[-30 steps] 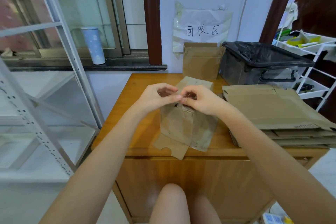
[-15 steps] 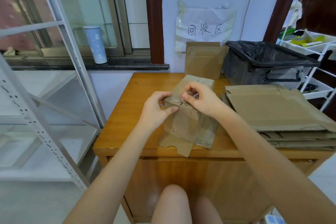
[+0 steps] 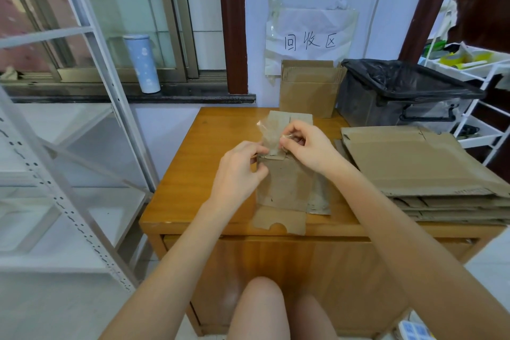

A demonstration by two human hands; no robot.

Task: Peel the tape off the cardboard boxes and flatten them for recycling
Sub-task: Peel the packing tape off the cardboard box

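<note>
Head view: a small flattened cardboard box (image 3: 287,182) lies at the centre of a wooden worktop (image 3: 198,174). The left hand (image 3: 237,174) grips the box's upper left corner, fingers curled over the edge. The right hand (image 3: 309,148), just right of it, pinches a strip of clear tape (image 3: 269,134) that rises from the box's top edge. Right of the box lies a stack of flattened cardboard (image 3: 419,168). Behind the box stands 1 open cardboard box (image 3: 309,88) against the wall, below a paper sign (image 3: 310,41). Right of that open box sits a bin (image 3: 400,96) lined with a black bag; its contents cannot be seen.
</note>
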